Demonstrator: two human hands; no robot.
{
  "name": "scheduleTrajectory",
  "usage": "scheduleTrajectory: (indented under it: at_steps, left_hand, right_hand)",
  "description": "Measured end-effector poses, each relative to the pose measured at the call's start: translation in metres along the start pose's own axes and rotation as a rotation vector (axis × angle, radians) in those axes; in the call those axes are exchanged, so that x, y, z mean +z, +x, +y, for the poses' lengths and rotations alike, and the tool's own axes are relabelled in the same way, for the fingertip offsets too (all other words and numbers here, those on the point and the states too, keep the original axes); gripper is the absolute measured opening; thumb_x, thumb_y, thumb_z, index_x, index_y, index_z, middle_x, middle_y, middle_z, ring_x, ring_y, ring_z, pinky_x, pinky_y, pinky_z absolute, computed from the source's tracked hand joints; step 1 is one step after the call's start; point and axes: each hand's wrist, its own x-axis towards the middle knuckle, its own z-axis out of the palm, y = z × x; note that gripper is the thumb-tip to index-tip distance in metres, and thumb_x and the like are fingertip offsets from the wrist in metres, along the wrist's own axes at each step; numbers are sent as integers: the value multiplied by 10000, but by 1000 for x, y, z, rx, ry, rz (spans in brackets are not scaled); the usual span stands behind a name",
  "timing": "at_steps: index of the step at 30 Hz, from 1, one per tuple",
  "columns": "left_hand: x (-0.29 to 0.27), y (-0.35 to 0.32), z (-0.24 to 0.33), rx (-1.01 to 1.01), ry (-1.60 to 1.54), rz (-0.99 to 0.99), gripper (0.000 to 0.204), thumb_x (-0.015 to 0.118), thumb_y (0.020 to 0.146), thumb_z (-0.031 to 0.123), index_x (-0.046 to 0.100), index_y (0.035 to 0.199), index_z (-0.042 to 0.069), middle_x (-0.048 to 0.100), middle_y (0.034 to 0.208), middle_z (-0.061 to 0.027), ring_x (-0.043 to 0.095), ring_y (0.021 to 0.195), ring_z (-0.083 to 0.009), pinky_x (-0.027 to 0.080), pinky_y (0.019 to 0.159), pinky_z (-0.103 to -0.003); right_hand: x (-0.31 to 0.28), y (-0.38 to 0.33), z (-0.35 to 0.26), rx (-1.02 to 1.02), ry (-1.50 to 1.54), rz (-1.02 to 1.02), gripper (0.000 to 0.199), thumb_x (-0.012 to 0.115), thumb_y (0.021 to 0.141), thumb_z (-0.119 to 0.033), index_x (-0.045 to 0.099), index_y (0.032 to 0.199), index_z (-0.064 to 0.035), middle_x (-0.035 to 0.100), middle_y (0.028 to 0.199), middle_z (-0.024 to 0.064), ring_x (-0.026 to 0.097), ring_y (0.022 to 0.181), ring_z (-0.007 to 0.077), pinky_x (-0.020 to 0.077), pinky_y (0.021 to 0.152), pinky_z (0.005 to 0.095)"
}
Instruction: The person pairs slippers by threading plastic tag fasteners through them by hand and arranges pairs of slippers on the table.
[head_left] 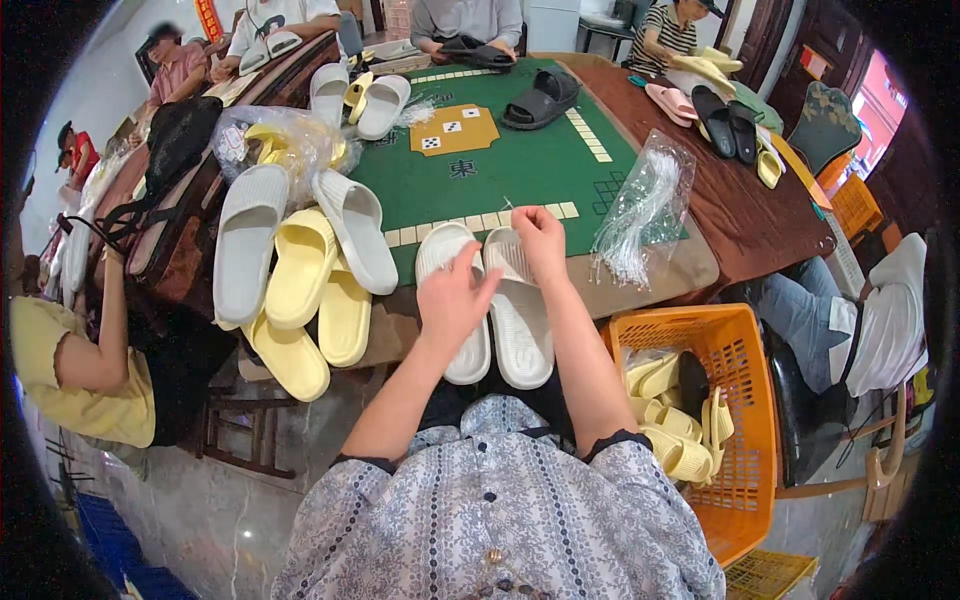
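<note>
A pair of off-white slides lies side by side at the table's near edge, toes away from me: a left slide (466, 350) and a right slide (524, 345). Over the left one's strap is my left hand (452, 303), its thumb and fingers apart and nothing visible between them. My right hand (541, 243), beside the right slide's strap, pinches a thin whitish string (508, 203) whose tip sticks up past the fingers. A clear bag of white strings (645, 205) lies to the right.
Grey slides (248, 240) and yellow slides (300, 265) overlap the table's left edge. An orange basket (690, 322) of yellow slides stands at my right. Black slides (541, 98) lie on the green tabletop (540, 160). Co-workers sit around the tables.
</note>
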Motion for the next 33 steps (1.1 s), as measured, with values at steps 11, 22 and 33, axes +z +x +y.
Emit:
scheduleTrajectory:
  at_steps: [11, 22, 33]
  left_hand:
    - [3, -5, 1, -44, -10, -202, 482, 683, 778, 148, 528, 1223, 44, 655, 970, -135, 630, 922, -321, 519, 762, -439]
    - [-178, 52, -10, 195, 358, 295, 511, 605, 741, 10, 609, 1242, 107, 669, 1035, -130, 629, 926, -322, 506, 821, -431]
    - [-232, 132, -204, -97, 535, -54, 583, 694, 823, 178, 504, 1358, 45, 605, 1221, -246, 578, 1127, -393, 450, 970, -424]
  right_hand:
    - [2, -15, -12, -49, 153, 29, 123, 677, 889, -148, 682, 929, -32, 606, 771, -39, 502, 673, 31, 414, 607, 201]
    - [-125, -96, -31, 88, -142, -437, 158, 612, 946, -125, 659, 1049, -14, 677, 884, 15, 617, 828, 74, 473, 698, 221]
    - [-292, -175, -17, 221, -309, 163, 152, 653, 906, -135, 684, 1014, -32, 615, 795, -41, 518, 679, 42, 412, 618, 191]
